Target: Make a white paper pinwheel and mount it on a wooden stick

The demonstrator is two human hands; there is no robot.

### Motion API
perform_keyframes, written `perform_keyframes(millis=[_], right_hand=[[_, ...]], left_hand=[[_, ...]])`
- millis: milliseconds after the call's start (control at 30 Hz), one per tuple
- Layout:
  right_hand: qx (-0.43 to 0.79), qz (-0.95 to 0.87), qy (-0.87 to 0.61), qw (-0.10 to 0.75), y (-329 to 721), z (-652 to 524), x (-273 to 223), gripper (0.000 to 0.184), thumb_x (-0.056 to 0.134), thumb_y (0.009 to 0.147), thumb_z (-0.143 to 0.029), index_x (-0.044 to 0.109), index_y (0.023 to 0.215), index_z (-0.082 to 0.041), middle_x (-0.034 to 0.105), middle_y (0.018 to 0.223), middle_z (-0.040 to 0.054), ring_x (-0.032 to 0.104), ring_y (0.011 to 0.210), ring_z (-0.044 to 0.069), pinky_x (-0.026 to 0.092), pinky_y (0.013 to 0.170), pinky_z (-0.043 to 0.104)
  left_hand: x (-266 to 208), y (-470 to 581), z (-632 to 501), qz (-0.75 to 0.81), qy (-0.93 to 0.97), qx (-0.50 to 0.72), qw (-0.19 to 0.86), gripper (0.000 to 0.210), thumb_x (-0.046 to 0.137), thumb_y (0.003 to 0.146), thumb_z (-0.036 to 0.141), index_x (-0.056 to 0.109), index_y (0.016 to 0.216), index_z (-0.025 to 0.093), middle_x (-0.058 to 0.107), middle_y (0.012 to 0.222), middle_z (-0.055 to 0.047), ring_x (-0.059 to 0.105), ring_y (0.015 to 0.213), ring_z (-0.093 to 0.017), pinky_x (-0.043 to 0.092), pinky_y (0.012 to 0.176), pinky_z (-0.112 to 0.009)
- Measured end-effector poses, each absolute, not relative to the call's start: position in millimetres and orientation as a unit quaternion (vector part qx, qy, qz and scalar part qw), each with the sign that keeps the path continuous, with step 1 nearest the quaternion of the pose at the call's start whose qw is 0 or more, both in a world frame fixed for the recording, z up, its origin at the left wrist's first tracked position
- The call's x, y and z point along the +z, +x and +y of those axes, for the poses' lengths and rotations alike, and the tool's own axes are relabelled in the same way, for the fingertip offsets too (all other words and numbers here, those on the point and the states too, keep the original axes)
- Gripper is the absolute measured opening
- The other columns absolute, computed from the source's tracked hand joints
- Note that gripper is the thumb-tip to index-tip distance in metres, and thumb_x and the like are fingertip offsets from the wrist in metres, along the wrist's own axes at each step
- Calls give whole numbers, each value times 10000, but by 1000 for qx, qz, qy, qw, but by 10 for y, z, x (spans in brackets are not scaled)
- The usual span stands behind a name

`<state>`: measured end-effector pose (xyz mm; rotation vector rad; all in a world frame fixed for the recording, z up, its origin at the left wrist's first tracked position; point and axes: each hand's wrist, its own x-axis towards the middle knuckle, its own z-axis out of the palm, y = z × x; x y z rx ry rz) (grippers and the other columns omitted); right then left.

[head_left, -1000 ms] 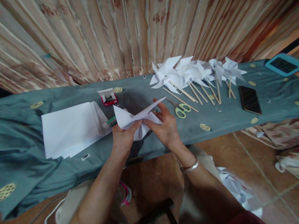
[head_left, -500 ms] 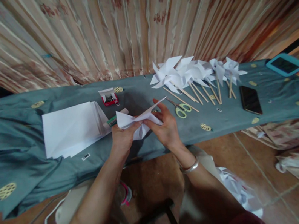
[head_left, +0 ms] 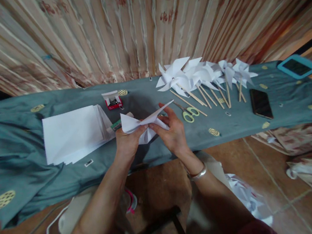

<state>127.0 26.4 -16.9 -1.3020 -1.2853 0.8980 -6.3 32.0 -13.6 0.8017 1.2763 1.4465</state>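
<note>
A folded sheet of white paper (head_left: 131, 124) is held above the near side of the table, its corners standing up to left and right. My left hand (head_left: 128, 142) pinches its near left part, thumb on top. On the other side my right hand (head_left: 172, 130) grips the paper with the thumb near its middle and fingers behind it. The two thumbs nearly meet. Just behind my left hand lies a green-and-white tube (head_left: 116, 126), partly covered. Scissors with light green handles (head_left: 188, 114) rest to the right of my right hand.
A stack of white paper (head_left: 72, 135) lies at left. Behind it stands an open red box (head_left: 114, 103) of small metal pieces. Several paper pinwheels (head_left: 177, 76) on sticks lie at the back right, near a phone (head_left: 261, 104) and a blue-framed tablet (head_left: 297, 67). A patterned curtain (head_left: 129, 29) hangs behind.
Both hands keep their hold on the folded paper, with hardly any motion. The whole view has shifted very slightly; the other things lie as before.
</note>
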Motion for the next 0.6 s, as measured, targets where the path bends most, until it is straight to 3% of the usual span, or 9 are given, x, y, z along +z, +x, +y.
perform_keyframes(millis=[600], right_hand=[[390,-505,-554,535,1228,248,-181,495,739,733,-313,588,1197,-227,755,945,35,724,900,245,574,822,394]], left_hand=[[-172,-59,333,547,345,584,491,259,829,480,261,739,688,136,736,701,-34,650,641,-181,532,628,-289]])
